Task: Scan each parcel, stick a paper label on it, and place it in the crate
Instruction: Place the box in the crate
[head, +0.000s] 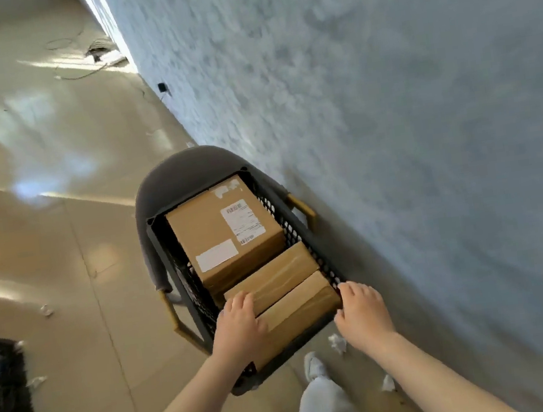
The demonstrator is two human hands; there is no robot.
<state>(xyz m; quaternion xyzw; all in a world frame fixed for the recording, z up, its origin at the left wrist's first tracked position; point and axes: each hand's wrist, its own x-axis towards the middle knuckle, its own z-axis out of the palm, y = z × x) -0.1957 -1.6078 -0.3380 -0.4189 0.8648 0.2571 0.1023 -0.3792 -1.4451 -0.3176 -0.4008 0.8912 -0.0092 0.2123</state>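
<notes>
The person stands over a black perforated plastic crate (296, 233) that sits on a grey padded chair with brass-coloured legs (169, 177) beside a pale textured wall (388, 104). Three brown cardboard parcels lie in the crate: one large box bearing a printed shipping label and a blank white sticker (222, 233), one narrow box in the middle (272, 275), and the nearest narrow parcel (301, 309). The left hand (239, 327) rests on the nearest parcel's left end, fingers bent over its top edge; the right hand (361, 311) holds the right end by the crate's rim, fingers curled down. Both appear to be settling this parcel into place.

To finish well, the parcel should probably be lowered level, snug against the middle box, with fingers slipped out before they get pinched against the mesh wall (the gap looks tight). A second dark crate (1, 397) sits on the tiled floor (59, 233) to the left; several white paper scraps (337, 342) lie about.
</notes>
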